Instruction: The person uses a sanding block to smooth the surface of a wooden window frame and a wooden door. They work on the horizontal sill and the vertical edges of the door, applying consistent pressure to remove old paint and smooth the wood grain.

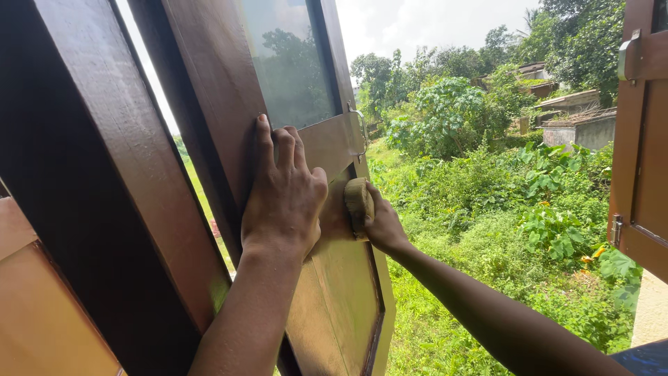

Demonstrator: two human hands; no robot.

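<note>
Fingers of the left hand lie flat and close together on the brown wooden window shutter. Just right, the right hand curls around a tan sponge, pressing it against the shutter's panel, below a metal handle.
</note>
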